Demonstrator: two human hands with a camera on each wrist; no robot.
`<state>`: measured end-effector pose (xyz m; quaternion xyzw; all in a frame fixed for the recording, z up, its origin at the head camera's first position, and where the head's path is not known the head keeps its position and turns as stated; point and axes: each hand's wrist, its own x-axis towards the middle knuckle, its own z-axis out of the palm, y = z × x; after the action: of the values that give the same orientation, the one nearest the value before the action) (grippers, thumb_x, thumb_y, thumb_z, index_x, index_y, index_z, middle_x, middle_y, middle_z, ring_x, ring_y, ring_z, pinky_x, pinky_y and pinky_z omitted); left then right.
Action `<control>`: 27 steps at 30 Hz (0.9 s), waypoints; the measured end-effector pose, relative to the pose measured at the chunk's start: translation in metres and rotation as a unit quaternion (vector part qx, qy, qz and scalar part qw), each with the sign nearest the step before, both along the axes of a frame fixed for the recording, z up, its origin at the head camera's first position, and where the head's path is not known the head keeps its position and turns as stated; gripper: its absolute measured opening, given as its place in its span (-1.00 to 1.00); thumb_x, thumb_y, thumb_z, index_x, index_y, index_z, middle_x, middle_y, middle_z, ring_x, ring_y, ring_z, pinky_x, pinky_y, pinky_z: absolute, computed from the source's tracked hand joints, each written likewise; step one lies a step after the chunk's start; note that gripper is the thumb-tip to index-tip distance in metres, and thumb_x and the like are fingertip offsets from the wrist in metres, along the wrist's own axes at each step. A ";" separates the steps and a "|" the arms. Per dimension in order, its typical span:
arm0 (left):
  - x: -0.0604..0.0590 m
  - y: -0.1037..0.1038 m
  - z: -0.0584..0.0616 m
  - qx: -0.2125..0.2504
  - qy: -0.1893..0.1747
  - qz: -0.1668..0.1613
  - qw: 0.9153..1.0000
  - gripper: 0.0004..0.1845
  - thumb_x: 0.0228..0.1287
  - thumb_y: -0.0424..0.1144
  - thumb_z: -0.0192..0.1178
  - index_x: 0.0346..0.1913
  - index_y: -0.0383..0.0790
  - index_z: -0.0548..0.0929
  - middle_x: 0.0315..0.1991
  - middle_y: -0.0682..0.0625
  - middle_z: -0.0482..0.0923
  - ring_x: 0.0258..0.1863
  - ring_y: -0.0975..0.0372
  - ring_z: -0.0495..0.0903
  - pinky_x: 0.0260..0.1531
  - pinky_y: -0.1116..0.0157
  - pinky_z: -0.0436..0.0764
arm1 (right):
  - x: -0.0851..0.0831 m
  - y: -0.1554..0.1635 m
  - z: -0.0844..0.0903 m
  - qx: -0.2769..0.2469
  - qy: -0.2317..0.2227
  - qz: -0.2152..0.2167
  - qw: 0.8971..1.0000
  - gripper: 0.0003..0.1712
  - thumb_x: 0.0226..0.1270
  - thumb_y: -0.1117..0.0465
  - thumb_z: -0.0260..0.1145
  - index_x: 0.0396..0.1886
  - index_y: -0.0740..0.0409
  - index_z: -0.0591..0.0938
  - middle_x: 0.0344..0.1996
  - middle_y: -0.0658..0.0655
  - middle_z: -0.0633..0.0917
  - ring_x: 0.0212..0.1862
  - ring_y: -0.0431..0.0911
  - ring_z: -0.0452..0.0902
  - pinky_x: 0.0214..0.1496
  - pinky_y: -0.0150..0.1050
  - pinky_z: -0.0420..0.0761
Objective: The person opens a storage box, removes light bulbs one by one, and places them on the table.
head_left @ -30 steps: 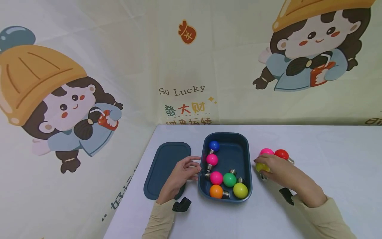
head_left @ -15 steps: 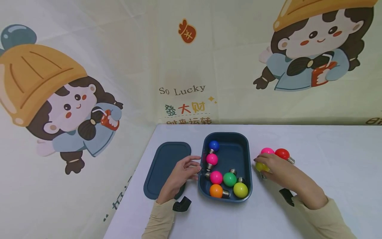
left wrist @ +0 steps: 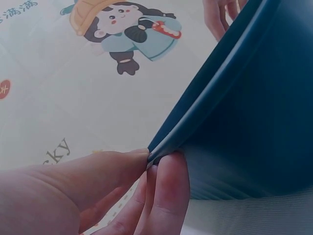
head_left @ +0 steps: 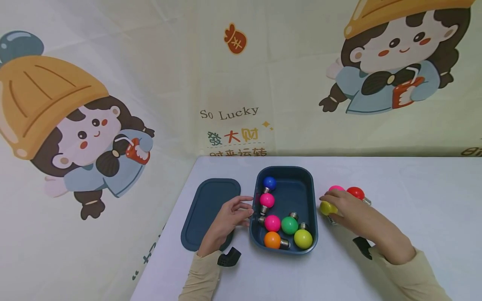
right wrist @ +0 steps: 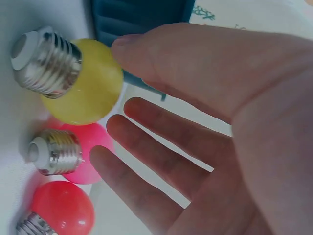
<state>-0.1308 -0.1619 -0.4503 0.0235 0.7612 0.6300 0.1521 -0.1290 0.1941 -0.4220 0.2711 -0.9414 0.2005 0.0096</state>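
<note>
My left hand (head_left: pixel 234 215) is at the left side of a dark blue tray-like box (head_left: pixel 295 175). In the left wrist view, its thumb and fingers pinch the box's rim (left wrist: pixel 215 83). Inside the box lie several coloured light bulbs: a blue bulb (head_left: pixel 269 183), two pink ones, a green bulb (head_left: pixel 289 225), an orange bulb (head_left: pixel 272 240) and a yellow one. To the right of the box, my right hand (head_left: pixel 350 211) pinches another yellow bulb (right wrist: pixel 93 83). Its thumb is on the globe; the index finger is hidden in the right wrist view, the other fingers extended.
Beyond the right hand, a pink bulb (right wrist: pixel 88 152) and a red bulb (head_left: pixel 355 193) lie on the white table (head_left: pixel 421 196). A flat dark blue lid (head_left: pixel 208 205) lies left of the box, partly under the left hand. A printed cloth (head_left: pixel 293 104) hangs behind the table.
The yellow bulb at my right hand has shifted slightly left and up, showing more of its globe. The left hand and the box have stayed in place.
</note>
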 end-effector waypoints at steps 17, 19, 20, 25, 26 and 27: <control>0.002 0.003 -0.002 -0.003 -0.002 0.002 1.000 -0.52 0.34 -0.18 0.30 0.27 -0.20 0.52 -0.06 -0.15 0.61 -0.24 0.16 0.64 -0.22 0.29 0.72 | 0.012 -0.008 0.018 -0.007 0.037 0.002 0.999 -0.50 0.12 0.29 0.52 0.10 0.23 0.64 0.01 0.20 0.64 0.06 0.11 0.58 -0.05 -0.04 0.71; 0.002 0.004 -0.002 -0.003 -0.003 0.002 1.000 -0.52 0.34 -0.18 0.30 0.28 -0.20 0.52 -0.05 -0.15 0.61 -0.23 0.16 0.64 -0.22 0.29 0.72 | 0.012 -0.010 0.020 -0.006 0.034 0.004 0.999 -0.50 0.12 0.29 0.52 0.10 0.22 0.64 0.01 0.20 0.64 0.05 0.10 0.58 -0.07 -0.06 0.72; 0.002 0.004 -0.002 -0.003 -0.004 0.002 1.000 -0.52 0.34 -0.18 0.30 0.28 -0.20 0.52 -0.05 -0.15 0.60 -0.23 0.15 0.64 -0.22 0.29 0.72 | 0.013 -0.011 0.020 -0.006 0.032 0.005 0.999 -0.51 0.13 0.29 0.51 0.10 0.22 0.64 0.01 0.19 0.64 0.05 0.09 0.58 -0.08 -0.08 0.72; 0.003 0.002 -0.002 -0.002 -0.002 0.002 1.000 -0.51 0.34 -0.17 0.31 0.28 -0.21 0.51 -0.05 -0.16 0.60 -0.22 0.14 0.64 -0.22 0.28 0.72 | 0.016 -0.015 0.022 -0.021 0.025 0.023 0.999 -0.52 0.15 0.30 0.50 0.10 0.20 0.64 0.03 0.18 0.63 0.02 0.04 0.60 -0.13 -0.19 0.73; 0.003 0.002 -0.002 -0.003 -0.002 0.002 1.000 -0.51 0.34 -0.17 0.31 0.28 -0.20 0.51 -0.05 -0.16 0.60 -0.22 0.15 0.64 -0.22 0.29 0.72 | 0.016 -0.017 0.022 -0.025 0.025 0.028 0.999 -0.53 0.15 0.30 0.50 0.09 0.19 0.64 0.03 0.17 0.64 0.02 0.03 0.61 -0.14 -0.21 0.73; 0.003 0.001 -0.002 -0.003 -0.002 0.002 1.000 -0.51 0.34 -0.17 0.31 0.28 -0.20 0.51 -0.05 -0.16 0.60 -0.22 0.15 0.64 -0.22 0.29 0.72 | 0.016 -0.018 0.022 -0.029 0.026 0.033 0.999 -0.53 0.15 0.29 0.51 0.09 0.18 0.65 0.03 0.16 0.64 0.01 0.03 0.61 -0.15 -0.22 0.73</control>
<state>-0.1278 -0.1608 -0.4525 0.0202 0.7629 0.6281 0.1520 -0.1127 0.1759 -0.3995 0.3065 -0.9252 0.2207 0.0356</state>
